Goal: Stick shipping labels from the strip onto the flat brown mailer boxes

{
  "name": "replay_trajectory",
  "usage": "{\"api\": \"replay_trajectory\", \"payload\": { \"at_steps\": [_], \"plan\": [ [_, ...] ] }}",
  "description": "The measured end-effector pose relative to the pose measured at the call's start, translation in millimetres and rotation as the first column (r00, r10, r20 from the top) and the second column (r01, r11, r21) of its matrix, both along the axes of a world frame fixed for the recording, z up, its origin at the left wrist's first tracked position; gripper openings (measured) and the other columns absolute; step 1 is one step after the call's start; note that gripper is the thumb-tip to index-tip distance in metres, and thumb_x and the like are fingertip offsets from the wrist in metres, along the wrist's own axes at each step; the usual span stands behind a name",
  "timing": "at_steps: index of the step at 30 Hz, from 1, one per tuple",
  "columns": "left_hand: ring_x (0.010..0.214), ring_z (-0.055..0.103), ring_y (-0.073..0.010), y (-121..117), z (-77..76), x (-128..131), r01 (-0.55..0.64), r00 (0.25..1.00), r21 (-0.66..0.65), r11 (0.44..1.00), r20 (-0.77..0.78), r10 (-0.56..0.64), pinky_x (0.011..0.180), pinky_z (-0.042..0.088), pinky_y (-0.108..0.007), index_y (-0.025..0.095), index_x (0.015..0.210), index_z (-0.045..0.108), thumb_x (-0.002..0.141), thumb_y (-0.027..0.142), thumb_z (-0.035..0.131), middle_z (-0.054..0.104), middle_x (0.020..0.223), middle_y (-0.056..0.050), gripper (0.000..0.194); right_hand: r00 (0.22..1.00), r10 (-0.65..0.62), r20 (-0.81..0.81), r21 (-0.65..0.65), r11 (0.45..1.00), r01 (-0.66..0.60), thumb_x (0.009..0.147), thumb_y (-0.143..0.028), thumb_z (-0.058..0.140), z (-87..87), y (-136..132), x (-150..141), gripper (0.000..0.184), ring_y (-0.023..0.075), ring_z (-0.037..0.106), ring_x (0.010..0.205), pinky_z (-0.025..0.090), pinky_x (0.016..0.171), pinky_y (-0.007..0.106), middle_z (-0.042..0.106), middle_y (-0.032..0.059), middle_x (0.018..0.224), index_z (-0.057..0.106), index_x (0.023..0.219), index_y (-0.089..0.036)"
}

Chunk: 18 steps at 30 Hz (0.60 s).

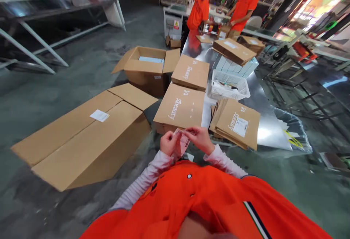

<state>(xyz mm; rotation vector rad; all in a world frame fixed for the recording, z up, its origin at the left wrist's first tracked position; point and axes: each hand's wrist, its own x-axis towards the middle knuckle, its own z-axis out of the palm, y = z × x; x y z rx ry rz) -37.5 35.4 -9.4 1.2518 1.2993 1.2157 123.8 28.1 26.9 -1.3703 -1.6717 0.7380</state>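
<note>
Close to my body, my left hand pinches one edge of a printed label, pale with a barcode on it. The fingers of my right hand are closed on the label's upper right edge. Just beyond both hands lies a brown carton with white "beauty" lettering, at the near end of the metal table. Behind it sits a similar carton. To the right, a stack of flatter brown boxes carries a white shipping label on top.
A long closed carton stands on the floor at left, with an open carton behind it. A white basket and more boxes occupy the metal table. Two people in orange work at the far end. A plastic bag hangs at right.
</note>
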Motion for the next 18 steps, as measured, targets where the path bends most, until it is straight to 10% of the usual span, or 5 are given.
{"api": "replay_trajectory", "payload": {
  "at_steps": [4,11,14,18],
  "plan": [
    [0.061,0.054,-0.0127,7.5,-0.3,4.1,0.091,0.992,-0.077,0.993,0.095,-0.084,0.061,0.045,-0.024,0.016,0.064,0.061,0.059,0.051,0.079,0.061,0.062,0.0,0.04,0.999,0.02,0.043,0.042,0.999,-0.022,0.082,-0.046,0.069,8.1,22.2,9.0,0.028,0.0189,0.066,0.083,0.052,0.079,0.032,0.072,0.0072,0.088,0.075,0.079,-0.019],
    [0.09,0.069,-0.0289,43.1,-26.5,-5.2,0.375,0.889,-0.395,0.839,0.41,-0.205,0.082,0.054,-0.038,0.009,0.09,0.073,0.042,0.042,0.09,0.074,0.095,-0.015,0.06,0.977,-0.129,0.167,-0.027,0.99,0.135,0.073,-0.042,0.077,-12.9,152.0,26.0,0.033,0.02,0.058,0.105,0.045,0.098,0.036,0.06,0.0099,0.11,0.075,0.082,-0.01],
    [0.092,0.07,-0.0303,28.3,-43.3,-12.2,0.361,0.892,-0.454,0.815,0.423,-0.16,0.082,0.055,-0.04,0.009,0.089,0.073,0.042,0.042,0.09,0.074,0.097,-0.016,0.06,0.932,-0.254,0.257,-0.061,0.959,0.278,0.072,-0.039,0.078,-23.6,192.7,31.5,0.037,0.021,0.056,0.109,0.041,0.102,0.037,0.058,0.012,0.118,0.074,0.093,-0.009],
    [0.08,0.071,-0.0315,-14.8,-50.9,-31.5,0.297,0.95,-0.497,0.815,0.241,-0.199,0.074,0.057,-0.042,0.011,0.075,0.072,0.042,0.049,0.089,0.074,0.078,-0.014,0.053,0.816,-0.284,0.504,-0.041,0.935,0.351,0.069,-0.042,0.082,-26.1,206.8,28.2,0.09,0.0353,0.043,0.13,0.032,0.109,0.054,0.045,0.0235,0.143,0.045,0.143,-0.007]
  ]
}}
